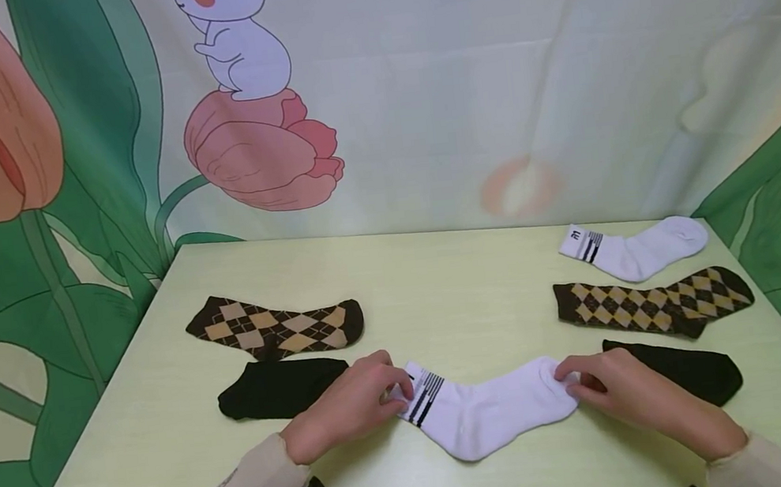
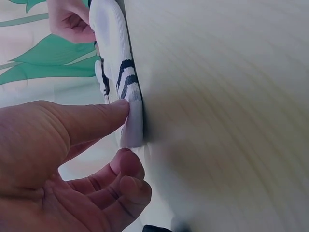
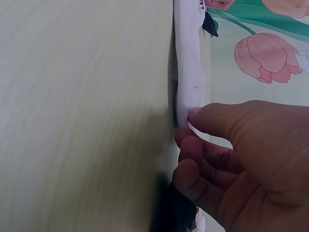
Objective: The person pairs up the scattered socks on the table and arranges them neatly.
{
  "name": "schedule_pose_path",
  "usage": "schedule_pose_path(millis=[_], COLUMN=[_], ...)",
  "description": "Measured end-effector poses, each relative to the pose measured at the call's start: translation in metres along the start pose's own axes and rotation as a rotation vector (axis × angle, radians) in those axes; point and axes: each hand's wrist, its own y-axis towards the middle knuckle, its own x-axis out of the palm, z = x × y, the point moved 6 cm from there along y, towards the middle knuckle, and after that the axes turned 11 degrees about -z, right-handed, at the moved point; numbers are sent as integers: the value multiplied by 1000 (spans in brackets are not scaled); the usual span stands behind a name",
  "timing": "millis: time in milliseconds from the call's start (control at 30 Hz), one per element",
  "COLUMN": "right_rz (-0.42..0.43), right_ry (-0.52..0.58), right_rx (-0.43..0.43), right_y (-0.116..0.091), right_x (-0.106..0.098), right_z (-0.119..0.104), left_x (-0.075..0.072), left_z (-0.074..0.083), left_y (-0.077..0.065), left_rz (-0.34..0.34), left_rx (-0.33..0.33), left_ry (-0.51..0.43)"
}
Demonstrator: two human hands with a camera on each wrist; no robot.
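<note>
A white sock (image 1: 497, 411) with dark stripes near its cuff lies flat at the front middle of the table. The left hand (image 1: 364, 397) pinches its cuff, the thumb pressing the ribbed edge in the left wrist view, where the index fingertip is hidden. At the toe end, the right hand (image 1: 609, 387) pinches the sock between thumb and fingers. Beside the left hand lies a black sock (image 1: 277, 386), partly covered by it. Another black sock (image 1: 690, 371) sits just behind the right hand and forearm.
Farther back on the left of the table (image 1: 438, 286) is a brown argyle sock (image 1: 284, 322). Another argyle sock (image 1: 647, 304) lies at the right, with a second white striped sock (image 1: 648, 248) behind it. A printed curtain (image 1: 420, 113) hangs along the back edge.
</note>
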Motion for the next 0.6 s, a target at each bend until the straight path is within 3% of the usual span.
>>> schedule_pose_path(millis=[333,600], right_rz=[-1,3], right_ry=[1,6], right_rx=[-4,-17], right_y=[-1,-1], right_x=[0,1], right_z=[0,-1], left_x=[0,0], left_z=[1,4], left_y=[1,3], left_rz=[-3,-23], left_rx=[-7,46], left_ry=[8,-5])
